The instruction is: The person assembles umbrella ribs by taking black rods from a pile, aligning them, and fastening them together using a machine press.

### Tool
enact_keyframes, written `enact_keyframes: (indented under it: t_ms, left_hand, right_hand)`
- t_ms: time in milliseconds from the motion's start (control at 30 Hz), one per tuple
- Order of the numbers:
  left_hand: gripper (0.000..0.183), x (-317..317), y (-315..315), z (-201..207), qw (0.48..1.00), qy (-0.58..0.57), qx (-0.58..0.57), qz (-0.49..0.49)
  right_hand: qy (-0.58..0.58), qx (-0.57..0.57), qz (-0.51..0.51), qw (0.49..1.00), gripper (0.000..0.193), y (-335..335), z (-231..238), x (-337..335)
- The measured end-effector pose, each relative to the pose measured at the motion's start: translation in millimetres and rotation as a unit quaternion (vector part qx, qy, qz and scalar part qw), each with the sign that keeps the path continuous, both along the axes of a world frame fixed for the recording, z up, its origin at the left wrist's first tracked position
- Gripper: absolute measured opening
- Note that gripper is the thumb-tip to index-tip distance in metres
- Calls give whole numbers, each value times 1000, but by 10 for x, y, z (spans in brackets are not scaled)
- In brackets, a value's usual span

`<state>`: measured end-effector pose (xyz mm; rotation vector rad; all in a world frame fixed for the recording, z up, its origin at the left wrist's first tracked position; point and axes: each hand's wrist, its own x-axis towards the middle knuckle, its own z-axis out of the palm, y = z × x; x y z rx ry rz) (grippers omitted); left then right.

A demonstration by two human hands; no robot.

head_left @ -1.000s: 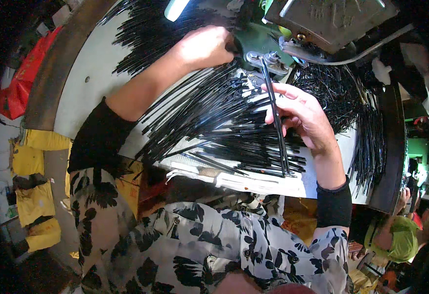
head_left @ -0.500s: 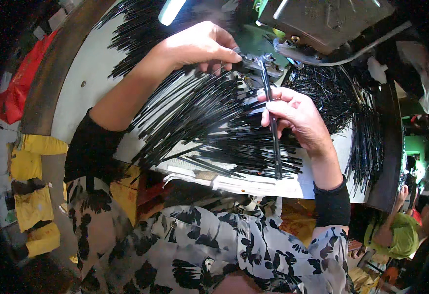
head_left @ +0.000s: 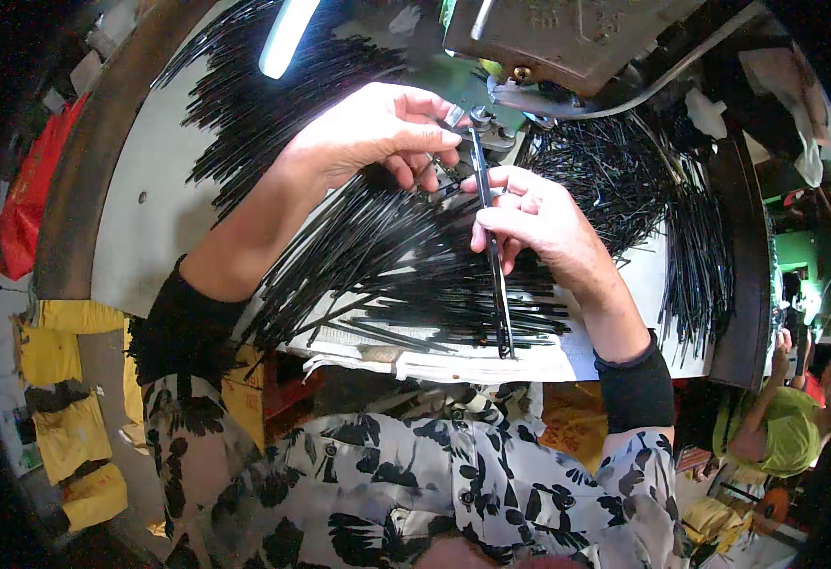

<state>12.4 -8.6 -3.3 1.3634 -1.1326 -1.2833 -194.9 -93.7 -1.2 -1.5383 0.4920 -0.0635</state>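
My right hand [head_left: 534, 220] grips a long, narrow black strip [head_left: 497, 294] between thumb and fingers. The strip runs from the machine's small metal head [head_left: 484, 121] down toward the near edge of the table. Close to its upper end, my left hand [head_left: 378, 133] is closed, thumb and forefinger pinched together. A small greyish piece shows at those fingertips, too small to name. Beneath both hands lies a spread heap of similar black strips [head_left: 340, 247], their ends fanned toward me.
A brown metal machine housing [head_left: 567, 43] with a grey cable overhangs the far side. Left of it shines a lamp tube [head_left: 287, 38]. More black strips [head_left: 615, 180] pile up on the right. Yellow packets [head_left: 66, 441] lie lower left; another person in green [head_left: 781, 431] is at right.
The whole view has shifted somewhat. My left hand has come lower and closer to the strip's upper end. My right hand keeps its hold on the strip.
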Motion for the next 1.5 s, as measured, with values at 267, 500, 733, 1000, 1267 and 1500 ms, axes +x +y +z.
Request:
enact_keyframes:
  t_ms: [267, 500, 733, 1000, 1267, 1500]
  left_hand:
    - [34, -22, -28, 28, 1000, 12, -8, 8]
    - [35, -65, -25, 24, 1000, 17, -9, 24]
    - [36, -83, -88, 69, 999, 25, -21, 16]
    - [40, -112, -143, 103, 997, -23, -54, 58]
    - [36, -62, -183, 75, 998, -38, -36, 42]
    - [31, -65, -165, 128, 997, -50, -12, 56]
  right_hand:
    - [-7, 29, -12, 1000, 32, 1, 35, 1]
    - [-17, 28, -21, 999, 30, -7, 26, -8]
    - [-40, 31, -37, 998, 32, 9, 35, 10]
    - [-57, 7, -74, 996, 34, -33, 22, 49]
    - [-43, 28, -76, 996, 33, -37, 10, 46]
    - [-37, 36, -89, 995, 34, -33, -12, 53]
